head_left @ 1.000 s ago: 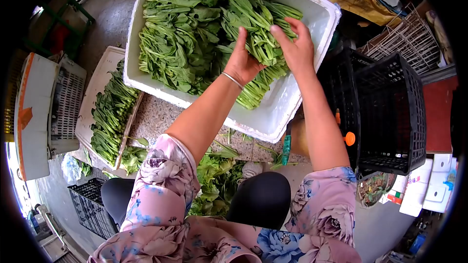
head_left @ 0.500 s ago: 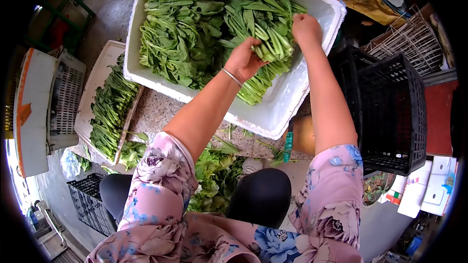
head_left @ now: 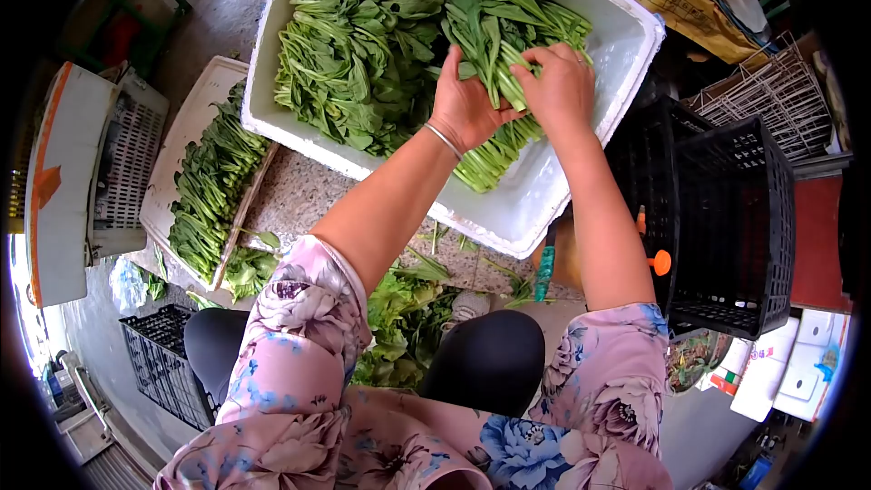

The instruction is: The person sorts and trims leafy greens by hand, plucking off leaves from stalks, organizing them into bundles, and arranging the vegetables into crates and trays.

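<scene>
A white foam box (head_left: 518,225) holds a large pile of leafy green vegetables (head_left: 358,54) on its left side. Over the right part of the box, a smaller bunch of leafy greens (head_left: 491,38) is between my hands, its pale stems toward me. My left hand (head_left: 464,111), with a bracelet at the wrist, cups the bunch from the left and below, thumb up. My right hand (head_left: 557,89) closes its fingers on the stems from the right. More cut stems (head_left: 490,161) lie beneath my hands in the box.
Left of the box, a shallow white tray (head_left: 161,191) carries a row of greens. Loose leaves (head_left: 390,331) lie near my knees. Black plastic crates (head_left: 726,218) stand at the right, beside a wire rack (head_left: 767,95). Another black crate (head_left: 168,367) sits at lower left.
My right hand has moved left and down, from the bunch's right edge onto its stems, close to my left hand. The whole view has shifted slightly.
</scene>
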Motion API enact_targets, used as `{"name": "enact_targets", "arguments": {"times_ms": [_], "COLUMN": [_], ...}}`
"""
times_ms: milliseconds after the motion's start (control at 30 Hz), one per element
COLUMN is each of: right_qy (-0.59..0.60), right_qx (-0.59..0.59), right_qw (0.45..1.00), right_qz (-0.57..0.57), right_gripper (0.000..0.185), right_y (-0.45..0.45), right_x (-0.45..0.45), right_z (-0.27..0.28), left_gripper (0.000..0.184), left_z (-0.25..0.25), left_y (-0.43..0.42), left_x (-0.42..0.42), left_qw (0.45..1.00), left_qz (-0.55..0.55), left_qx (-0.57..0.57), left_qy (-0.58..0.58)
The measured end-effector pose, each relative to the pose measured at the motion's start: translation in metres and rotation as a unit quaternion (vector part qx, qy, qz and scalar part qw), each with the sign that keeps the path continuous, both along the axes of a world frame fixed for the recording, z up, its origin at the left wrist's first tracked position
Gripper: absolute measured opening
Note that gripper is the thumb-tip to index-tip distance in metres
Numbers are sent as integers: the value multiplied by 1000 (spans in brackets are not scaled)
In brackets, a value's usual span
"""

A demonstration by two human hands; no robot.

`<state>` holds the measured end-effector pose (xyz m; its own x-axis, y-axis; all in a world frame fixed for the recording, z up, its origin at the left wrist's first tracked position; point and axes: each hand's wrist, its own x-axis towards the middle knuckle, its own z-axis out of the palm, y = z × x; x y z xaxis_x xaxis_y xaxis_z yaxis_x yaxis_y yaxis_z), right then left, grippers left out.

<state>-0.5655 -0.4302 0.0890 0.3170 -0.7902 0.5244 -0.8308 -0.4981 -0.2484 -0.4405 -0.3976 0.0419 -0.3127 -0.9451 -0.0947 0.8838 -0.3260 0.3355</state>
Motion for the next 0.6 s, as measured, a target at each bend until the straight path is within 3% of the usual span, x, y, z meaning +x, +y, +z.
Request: {"name": "enact_targets", "arguments": {"times_ms": [67,100,167,233,333,433,500,533,600], "right_qy": [37,75,28,-53,-14,-27,-212,-210,-351], "right_qx": [-5,-9,-63,-12,35,84,157,157,198], "right_qw": [998,992,994,998,999,996,964,965,915], "right_qz": [-50,-100,-84,-25,2,-10,-20,-22,18], "right_gripper": [20,19,15,12,13,16,14,14,14], "right_y": [6,8,11,16,19,27,35,37,42], "right_x": [-2,-2,-2,5,9,11,8,7,5], "right_z": [7,9,6,9,-6,-4,-1,-2,-6], "left_gripper": [96,96,95,98,96,87,71,53,47], "left_z": [6,7,9,10,7,5,0,-6,-16], "left_y": [0,0,0,1,0,-2,-9,-13,-18], "left_x": [-1,-1,-5,-8,-8,-9,-12,-13,-18], "left_qw": [1000,1000,1000,999,999,1000,999,999,998], "left_qz": [-13,-13,-7,13,6,16,0,-7,-1], "left_qx": [-14,-13,-13,-27,39,18,46,37,45], "left_qy": [-9,-8,-17,-24,2,-4,-23,-29,-31]}}
